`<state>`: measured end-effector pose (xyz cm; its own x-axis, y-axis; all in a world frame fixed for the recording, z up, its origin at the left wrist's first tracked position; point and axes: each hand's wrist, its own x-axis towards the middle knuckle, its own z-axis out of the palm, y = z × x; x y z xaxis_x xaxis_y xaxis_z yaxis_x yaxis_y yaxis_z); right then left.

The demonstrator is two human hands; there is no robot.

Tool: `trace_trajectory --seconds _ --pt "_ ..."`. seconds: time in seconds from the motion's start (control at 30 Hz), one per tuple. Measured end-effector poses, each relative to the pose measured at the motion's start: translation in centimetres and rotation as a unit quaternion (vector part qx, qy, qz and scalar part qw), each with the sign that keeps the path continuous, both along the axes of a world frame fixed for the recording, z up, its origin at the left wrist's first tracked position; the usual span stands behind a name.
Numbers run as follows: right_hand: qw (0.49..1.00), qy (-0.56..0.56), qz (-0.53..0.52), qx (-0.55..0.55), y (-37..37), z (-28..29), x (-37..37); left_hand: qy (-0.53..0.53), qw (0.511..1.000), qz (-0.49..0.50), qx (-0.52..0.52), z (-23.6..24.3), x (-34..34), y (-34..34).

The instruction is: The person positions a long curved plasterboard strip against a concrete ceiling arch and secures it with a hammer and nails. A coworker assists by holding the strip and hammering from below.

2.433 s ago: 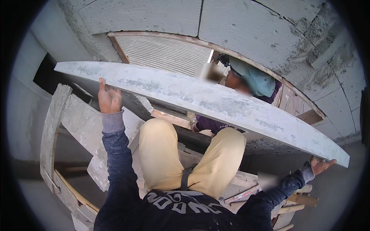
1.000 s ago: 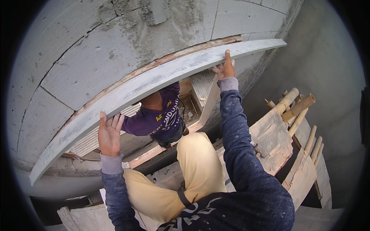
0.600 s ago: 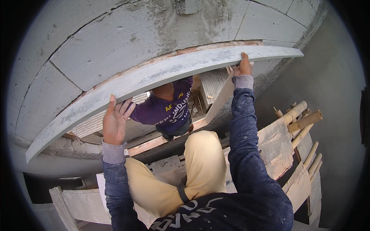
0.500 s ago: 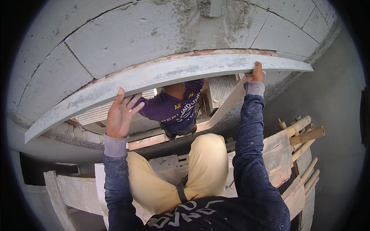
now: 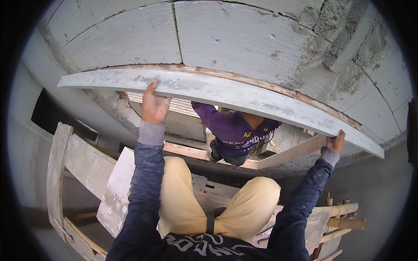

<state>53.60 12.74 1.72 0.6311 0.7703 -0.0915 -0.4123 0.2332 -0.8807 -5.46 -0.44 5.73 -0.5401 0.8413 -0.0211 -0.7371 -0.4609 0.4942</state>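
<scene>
A long grey-white metal straightedge (image 5: 235, 95) spans the view, lying along the lower edge of the block wall over a window opening; the fisheye picture bends it. My left hand (image 5: 155, 108) grips it left of the middle, thumb on its face and the other fingers at its lower edge, partly hidden. Close to its right end, my right hand (image 5: 336, 142) has the thumb and fingers closed around the lower edge. Between the bar and the wall shows a strip of reddish wooden frame (image 5: 278, 83).
A person in a purple shirt (image 5: 237, 130) stands beyond the opening, partly hidden by the bar. Wooden frame boards (image 5: 291, 152) border it. Below me are scaffold boards (image 5: 89, 161) and bamboo poles (image 5: 346, 223). Pale blocks (image 5: 244, 39) with rough mortar form the wall.
My left hand, earlier with its fingers spread beside the bar, now grips it. The view has turned left, and my right hand sits nearer the bar's right end.
</scene>
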Motion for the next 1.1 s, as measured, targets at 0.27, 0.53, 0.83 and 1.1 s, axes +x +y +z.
trace_trajectory --seconds 0.27,0.53,0.83,1.1 --pt "1.0 -0.011 0.007 -0.026 0.1 0.4 0.5 -0.049 0.999 0.008 0.019 0.0 -0.6 0.8" --pt "0.999 0.0 -0.017 -0.043 -0.4 -0.2 1.9 -0.051 0.997 0.038 -0.038 0.3 -0.6 0.6" --pt "0.996 -0.047 -0.033 -0.064 -0.9 0.1 0.7 -0.054 0.996 0.063 -0.023 0.1 0.0 1.0" --pt "0.993 -0.114 -0.027 -0.013 -0.2 -2.9 4.6 -0.042 0.996 0.069 -0.022 0.0 0.3 1.2"
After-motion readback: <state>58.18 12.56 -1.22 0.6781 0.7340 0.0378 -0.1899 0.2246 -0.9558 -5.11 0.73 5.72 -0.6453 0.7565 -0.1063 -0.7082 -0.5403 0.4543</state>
